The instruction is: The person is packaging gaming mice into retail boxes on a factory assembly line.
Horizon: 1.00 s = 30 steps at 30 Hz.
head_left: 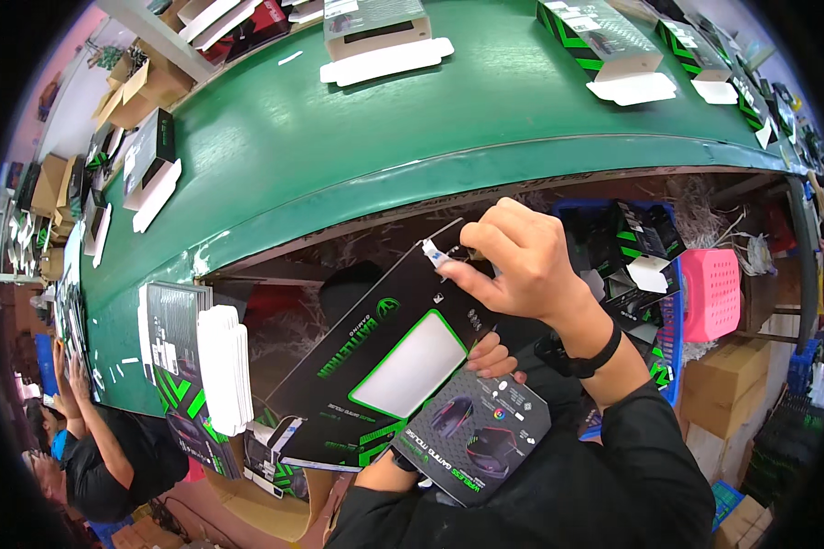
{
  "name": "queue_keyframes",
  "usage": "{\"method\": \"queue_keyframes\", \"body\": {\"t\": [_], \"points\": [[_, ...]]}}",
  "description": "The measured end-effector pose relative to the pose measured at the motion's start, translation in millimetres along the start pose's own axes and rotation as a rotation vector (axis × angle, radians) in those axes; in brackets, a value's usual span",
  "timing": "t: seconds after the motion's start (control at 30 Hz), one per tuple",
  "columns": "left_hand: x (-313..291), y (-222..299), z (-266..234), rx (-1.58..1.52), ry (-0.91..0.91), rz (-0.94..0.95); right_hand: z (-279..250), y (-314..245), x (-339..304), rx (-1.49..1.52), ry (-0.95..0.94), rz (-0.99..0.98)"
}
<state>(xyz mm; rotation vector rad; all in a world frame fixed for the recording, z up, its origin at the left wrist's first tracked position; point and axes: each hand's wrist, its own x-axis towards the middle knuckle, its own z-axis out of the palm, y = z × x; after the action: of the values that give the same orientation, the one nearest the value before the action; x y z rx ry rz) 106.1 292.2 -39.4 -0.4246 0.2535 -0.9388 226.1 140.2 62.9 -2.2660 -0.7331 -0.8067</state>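
Observation:
A black and green cardboard mouse box (339,366) with a pale blank window panel is held up, tilted, in front of me. My left hand (493,357) reaches behind it, and its fingers curl over the box's right edge. A printed panel with pictures of mice (476,435) juts toward me below those fingers. At the box's upper corner, my right hand (517,265) is closed, thumb and forefinger pinching a small white strip (434,253) there. Another white strip (289,430) sits at the lower left corner. Most of my left palm is hidden behind the cardboard.
A green workbench (275,128) curves ahead, bearing boxes with open white flaps (613,41). To the left stands a stack of flattened boxes (178,339). On the right are a blue basket of boxes (676,339), a pink crate (710,295) and a carton (728,384). A co-worker's hands (71,375) are far left.

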Motion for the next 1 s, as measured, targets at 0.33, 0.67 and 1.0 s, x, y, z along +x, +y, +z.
{"method": "queue_keyframes", "body": {"t": [0.33, 0.67, 1.0], "points": [[-2.5, -1.5, 15.1, 0.018, 0.146, -0.071, -9.6, -6.5, -0.5, -0.027, -0.046, -0.166], [15.6, 1.7, -25.6, -0.138, -0.258, -0.004, -18.5, -19.2, -39.0, 0.187, 0.102, 0.074], [16.8, -11.0, -14.6, -0.122, -0.226, -0.02, -4.3, 5.3, -47.7, 0.095, -0.054, 0.316]]}}
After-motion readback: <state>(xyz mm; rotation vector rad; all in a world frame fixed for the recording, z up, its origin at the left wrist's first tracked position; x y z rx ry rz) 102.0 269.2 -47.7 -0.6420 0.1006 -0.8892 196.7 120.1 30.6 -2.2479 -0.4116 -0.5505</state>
